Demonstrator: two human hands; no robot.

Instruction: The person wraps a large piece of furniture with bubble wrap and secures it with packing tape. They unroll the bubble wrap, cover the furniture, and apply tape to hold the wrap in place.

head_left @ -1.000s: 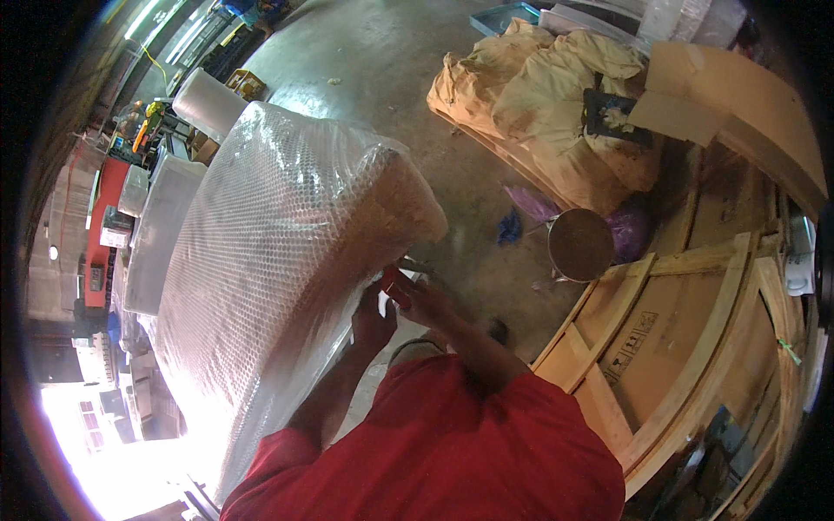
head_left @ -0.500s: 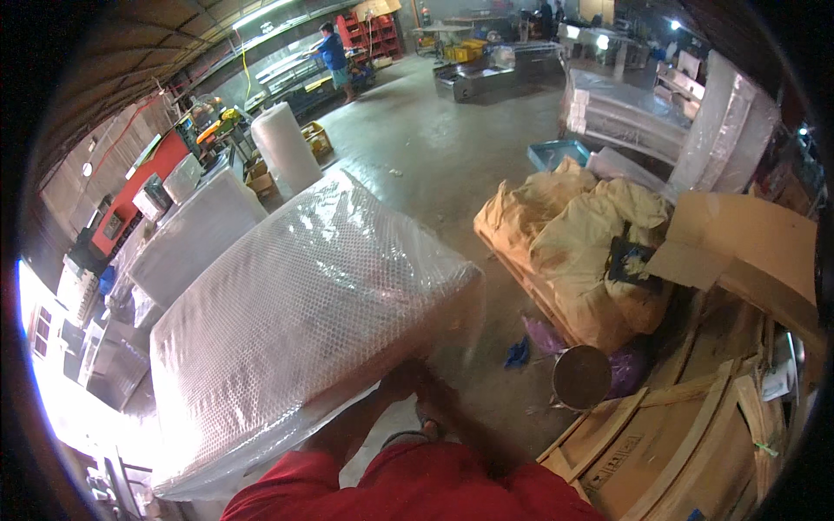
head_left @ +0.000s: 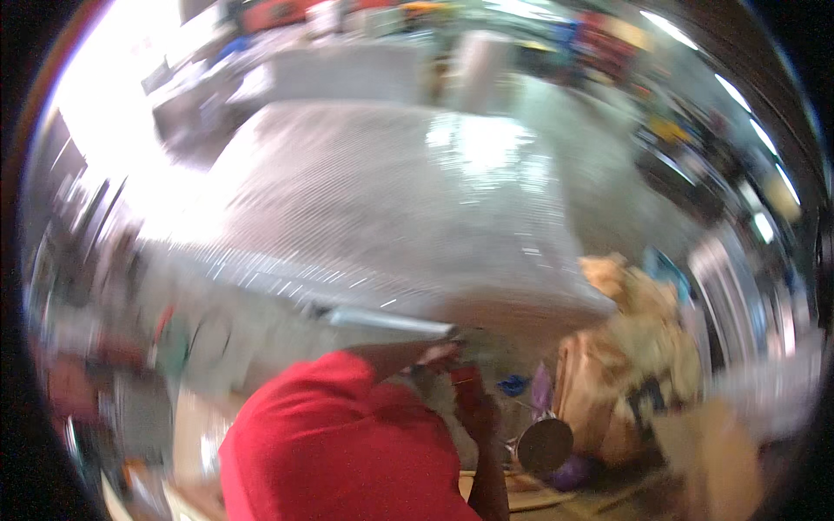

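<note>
A large flat bundle in clear bubble wrap [head_left: 382, 200] lies in front of me, its near edge close to my hands. My right hand [head_left: 476, 418] is closed around a small red object [head_left: 467, 386], too blurred to name. My left hand [head_left: 437, 354] is beside the top of that object, its fingers smeared by motion. By the left hand ends a pale, tube-like strip [head_left: 387, 322] running along under the wrap's near edge.
To the right are a round-topped stool [head_left: 545, 445], crumpled tan sheeting [head_left: 638, 339] and an open cardboard box [head_left: 708, 451]. A white roll [head_left: 482, 69] stands beyond the bundle. A blue scrap [head_left: 512, 385] lies on the floor.
My view has swung left, so the bundle now lies straight across in front of me. My hands have come out from beside its near edge, and the red object now shows in the right one.
</note>
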